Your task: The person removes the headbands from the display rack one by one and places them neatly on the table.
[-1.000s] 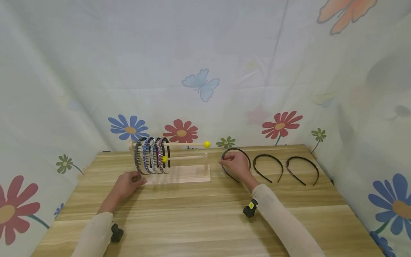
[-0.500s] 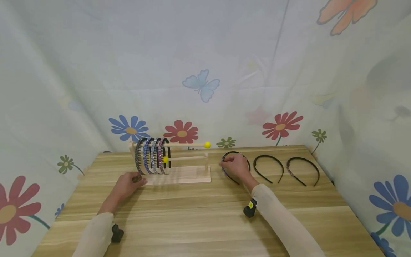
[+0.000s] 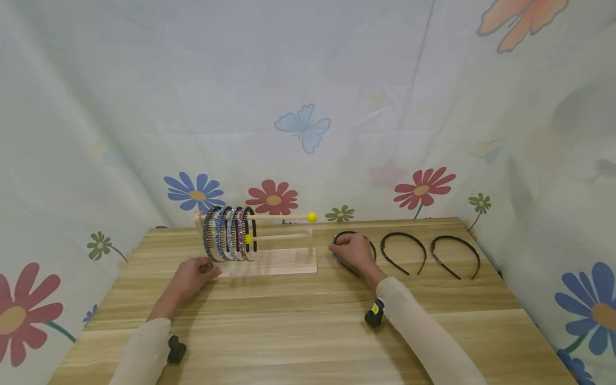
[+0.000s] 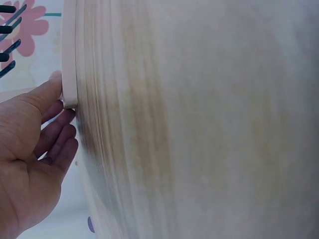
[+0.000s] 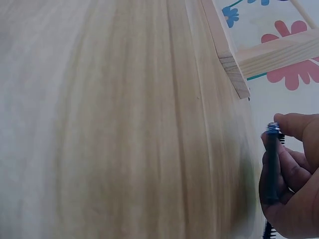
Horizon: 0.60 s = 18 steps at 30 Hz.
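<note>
Head view shows the left hand (image 3: 193, 277) gripping the near left corner of a wooden rack's (image 3: 279, 262) base, its thumb above and fingers below in the left wrist view. Right of the rack, the right hand (image 3: 354, 252) pinches a dark headband (image 5: 272, 164) between thumb and fingers, narrow around the band. Farther right, two more dark headbands (image 3: 403, 233) lie apart on the wood-grain surface (image 3: 289, 331). Four glittery headbands (image 3: 229, 232) hang side by side toward the rack's left end; yellow balls (image 3: 312, 217) tip its rods. Behind stands a flower-patterned cloth (image 3: 308, 64).
</note>
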### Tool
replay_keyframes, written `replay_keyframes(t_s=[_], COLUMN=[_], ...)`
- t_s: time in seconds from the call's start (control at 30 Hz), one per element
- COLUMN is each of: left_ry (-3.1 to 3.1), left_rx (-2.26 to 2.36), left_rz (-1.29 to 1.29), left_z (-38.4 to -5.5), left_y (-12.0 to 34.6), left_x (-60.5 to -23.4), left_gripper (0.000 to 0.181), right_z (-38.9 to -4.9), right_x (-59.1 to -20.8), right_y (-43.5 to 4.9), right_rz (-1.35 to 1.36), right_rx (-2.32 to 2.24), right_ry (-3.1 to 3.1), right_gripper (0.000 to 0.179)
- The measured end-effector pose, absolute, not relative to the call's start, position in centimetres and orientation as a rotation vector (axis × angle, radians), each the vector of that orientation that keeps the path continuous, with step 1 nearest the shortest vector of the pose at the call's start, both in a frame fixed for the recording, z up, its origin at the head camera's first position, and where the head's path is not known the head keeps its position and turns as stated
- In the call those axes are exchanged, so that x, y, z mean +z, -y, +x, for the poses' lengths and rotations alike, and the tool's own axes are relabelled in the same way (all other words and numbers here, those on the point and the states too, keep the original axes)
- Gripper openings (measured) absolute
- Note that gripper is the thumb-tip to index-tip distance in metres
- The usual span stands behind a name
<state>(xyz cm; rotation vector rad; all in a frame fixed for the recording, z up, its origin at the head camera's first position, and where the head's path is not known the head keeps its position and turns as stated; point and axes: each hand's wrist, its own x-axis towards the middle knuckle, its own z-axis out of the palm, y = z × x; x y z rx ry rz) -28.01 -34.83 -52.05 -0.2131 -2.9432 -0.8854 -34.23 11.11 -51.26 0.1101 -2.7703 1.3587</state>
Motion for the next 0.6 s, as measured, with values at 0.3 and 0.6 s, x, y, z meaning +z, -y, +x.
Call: replay_keyframes(t_s=[0.3,0.6], left_ry=[2.953,2.958], left_rx=[-0.891,-0.897], left_rz=[-0.214,-0.201], left_z=[-27.98,-27.90], left_y=[34.88,34.73], left_x=[-52.09,-51.97], left_gripper=[0.024,0.023], right_z=[-34.04,-33.87], right_x=[-51.61,-51.78], right_y=[-10.97,-11.06], right_rz=[0.130,0.184], right_rx=[1.358,1.389], right_ry=[2.757,2.746], right_gripper=[0.026,0.024])
